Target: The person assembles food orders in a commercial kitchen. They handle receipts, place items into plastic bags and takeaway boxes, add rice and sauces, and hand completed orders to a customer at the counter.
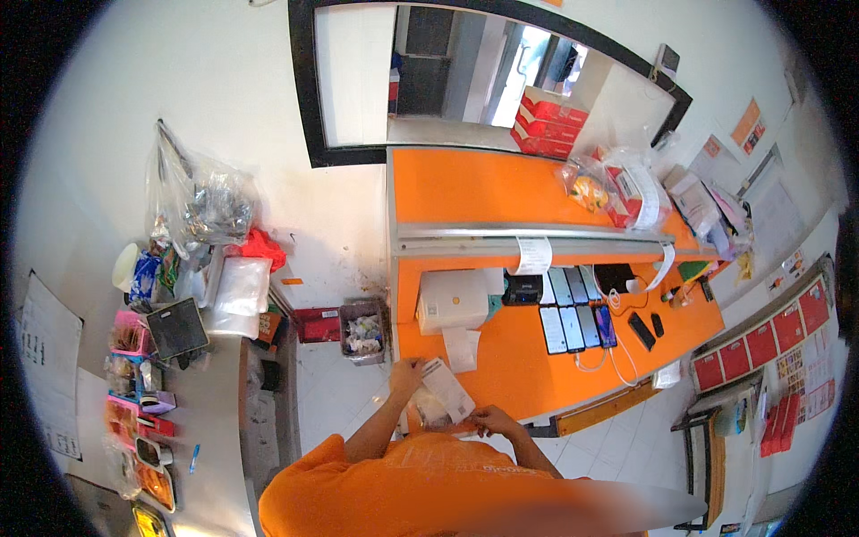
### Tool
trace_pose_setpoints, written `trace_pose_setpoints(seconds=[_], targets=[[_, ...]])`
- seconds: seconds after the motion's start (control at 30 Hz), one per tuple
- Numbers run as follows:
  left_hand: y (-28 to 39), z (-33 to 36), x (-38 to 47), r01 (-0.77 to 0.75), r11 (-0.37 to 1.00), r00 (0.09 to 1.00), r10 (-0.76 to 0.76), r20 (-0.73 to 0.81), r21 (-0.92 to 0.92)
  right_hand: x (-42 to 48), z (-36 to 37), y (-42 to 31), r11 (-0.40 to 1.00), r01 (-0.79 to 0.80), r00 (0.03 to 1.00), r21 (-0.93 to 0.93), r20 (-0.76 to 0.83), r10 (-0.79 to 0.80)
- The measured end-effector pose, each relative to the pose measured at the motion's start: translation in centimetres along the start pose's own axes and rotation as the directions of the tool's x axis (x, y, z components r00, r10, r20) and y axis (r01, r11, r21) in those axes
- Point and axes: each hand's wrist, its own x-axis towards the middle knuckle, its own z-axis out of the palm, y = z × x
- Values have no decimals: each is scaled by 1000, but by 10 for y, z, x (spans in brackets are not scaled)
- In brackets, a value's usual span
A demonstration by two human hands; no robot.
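Note:
My left hand (407,377) is at the upper left corner of a printed paper slip (448,389), with its fingers closed on that edge. Near the slip's lower right corner is my right hand (492,421); whether it grips the paper is hard to tell. Under the slip lies a clear plastic bag (427,411) with contents I cannot make out, at the front edge of the orange counter (517,382). A white printer (453,302) stands beyond my hands, with a paper strip (461,349) hanging from its front.
Several smartphones (553,330) lie in rows to the right, with white charging cables (624,359). An orange shelf (470,184) runs above, bearing plastic bags. A waste bin (363,329) stands left of the counter. Farther left, a metal worktop (215,403) carries small containers and a tablet (178,329).

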Motion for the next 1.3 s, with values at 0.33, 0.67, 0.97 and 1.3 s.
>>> trace_pose_setpoints(seconds=[0.33, 0.67, 0.97, 1.3], targets=[[-52, -24, 57, 293, 955, 724, -248, 643, 38, -2, 10, 17, 791, 165, 903, -589, -233, -362], [-57, -53, -18, 715, 541, 592, -134, 794, -442, -36, -39, -31, 915, 402, 908, -33, -114, -403], [194, -85, 1, 295, 613, 828, 219, 516, -733, -35, -186, -26, 365, 576, 785, 732, -370, -497], [471, -2, 170, -248, 768, 896, 414, 163, -591, -71, -332, -181, 23, 755, 618, 656, -699, -358]])
